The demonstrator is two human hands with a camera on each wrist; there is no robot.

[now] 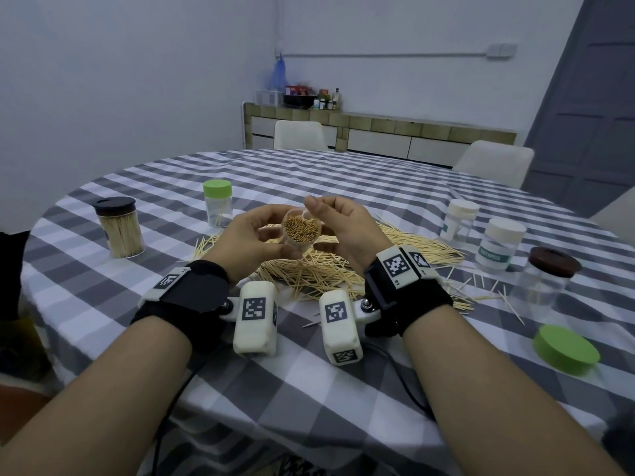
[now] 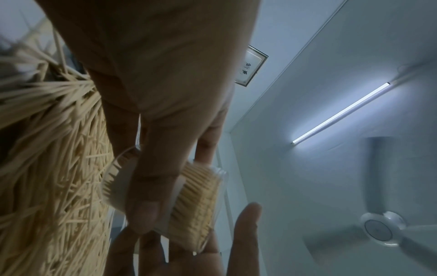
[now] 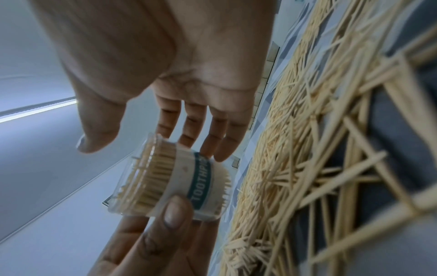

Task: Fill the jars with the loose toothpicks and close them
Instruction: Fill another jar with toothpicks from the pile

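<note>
Open jar [image 1: 301,231], packed w/ toothpicks, is held tilted above the toothpick pile [image 1: 330,266], mouth toward the head cam, no lid on it. Left hand [image 1: 256,237] grips it: thumb across the label side, other fingers curled behind; wrist view shows the thumb [image 2: 151,188] pressed on the clear wall. Right hand [image 1: 338,223] is just beside the jar on its right, fingers straight-ish and relaxed, holding nothing; right wrist view shows fingertips [image 3: 220,147] at the jar's [image 3: 172,179] edge, contact can't be told. Label reads "TOOTHP…".

Rel. to the pile, on the checked desk [image 1: 343,372]:
- left & beyond: green-lidded jar [image 1: 218,203], nearly empty.
- far left: dark-lidded jar [image 1: 118,226], full.
- right: two white-lidded jars [image 1: 458,219] [image 1: 500,243], then brown-lidded jar [image 1: 546,280], all closed.
- right & nearer the person: loose green lid [image 1: 566,348] flat on the cloth, well apart from the pile.

Stray picks scattered round the pile's right edge.
</note>
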